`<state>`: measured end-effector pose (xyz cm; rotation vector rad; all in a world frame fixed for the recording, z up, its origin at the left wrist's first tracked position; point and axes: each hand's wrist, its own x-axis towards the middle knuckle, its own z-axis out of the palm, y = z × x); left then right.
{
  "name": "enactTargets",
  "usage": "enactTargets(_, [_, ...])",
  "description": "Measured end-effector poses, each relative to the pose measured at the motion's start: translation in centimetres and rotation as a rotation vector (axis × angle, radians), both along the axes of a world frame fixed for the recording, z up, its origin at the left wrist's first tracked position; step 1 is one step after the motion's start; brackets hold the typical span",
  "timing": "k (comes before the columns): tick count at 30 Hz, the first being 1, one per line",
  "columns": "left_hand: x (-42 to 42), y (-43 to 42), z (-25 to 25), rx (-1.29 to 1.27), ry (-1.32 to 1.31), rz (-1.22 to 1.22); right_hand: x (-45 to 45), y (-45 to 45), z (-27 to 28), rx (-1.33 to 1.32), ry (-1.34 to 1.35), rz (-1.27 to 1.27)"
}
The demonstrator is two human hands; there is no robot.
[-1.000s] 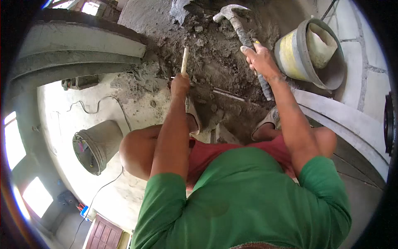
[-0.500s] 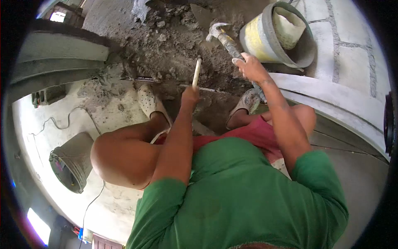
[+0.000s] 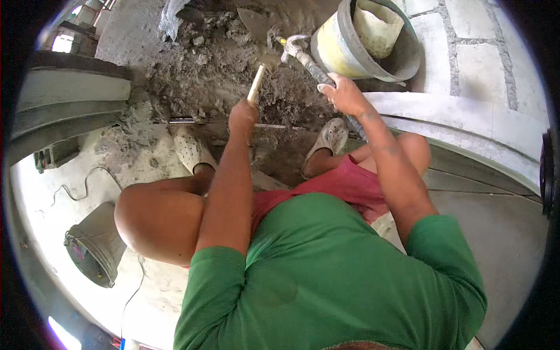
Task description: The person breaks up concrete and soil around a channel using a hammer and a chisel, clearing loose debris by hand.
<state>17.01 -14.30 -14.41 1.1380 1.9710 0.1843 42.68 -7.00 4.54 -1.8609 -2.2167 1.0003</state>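
My left hand (image 3: 242, 115) is closed around a pale, narrow stick-like handle (image 3: 255, 84). It points away from me over rough, dark soil and rubble (image 3: 216, 76). What its far end is made of, I cannot make out. My right hand (image 3: 345, 95) grips a claw hammer (image 3: 318, 72) by its dark, wrapped shaft. The hammer's dirty, light-coloured head (image 3: 295, 46) is just above the dug soil, right of the pale handle and apart from it. A dark, flat triangular piece (image 3: 253, 23) lies in the dirt beyond both hands.
A yellow-marked bucket (image 3: 332, 49) with a pale container (image 3: 376, 29) inside leans at the upper right, beside a block wall (image 3: 478, 70). Another bucket (image 3: 96, 245) lies on its side at left, near a thin cable (image 3: 87, 181). My clogs (image 3: 189, 149) flank the soil.
The view has shifted, so the surroundings appear further left. My left hand has moved the pale handle forward over the soil. The hammer head has come slightly closer to the upper bucket.
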Motion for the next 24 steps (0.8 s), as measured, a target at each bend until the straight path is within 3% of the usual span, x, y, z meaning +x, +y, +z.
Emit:
enactTargets(3, [-0.6,0.3,1.9,0.024,0.000,-0.106,-1.7,1.7,3.0,-0.079,-0.044,0.029])
enactTargets(5, [-0.7,0.1,2.9,0.060,0.027,-0.110,-1.9,3.3,1.6,0.030,-0.066,0.025])
enactTargets(8, [-0.3,-0.5,2.4,-0.003,0.070,-0.101,-4.6,5.3,4.7,0.062,0.024,0.051])
enactTargets(13, [0.5,-1.6,2.0,0.147,0.076,-0.056,-8.6,7.0,5.9,0.561,0.100,0.191])
enactTargets(14, [0.7,-1.7,2.0,0.146,0.076,-0.051,-9.8,5.9,6.7,0.382,0.069,0.091])
enactTargets(15, [0.8,-1.6,2.1,0.121,0.075,-0.029,-9.6,6.1,3.1,0.337,0.042,0.028])
enactTargets(17, [0.7,-1.5,1.8,0.099,0.068,-0.001,-7.9,4.8,-2.8,0.243,-0.088,0.105])
enactTargets(19, [0.6,-1.8,1.2,0.165,0.042,0.008,-6.8,4.6,-5.2,-0.180,-0.508,0.360])
enactTargets(23, [0.7,-1.9,1.3,0.204,0.048,0.017,-7.4,5.0,-5.0,-0.280,-0.647,0.447])
enactTargets(24, [1.6,-2.5,1.3,0.226,0.050,0.028,-7.4,5.3,-4.6,-0.198,-0.495,0.367])
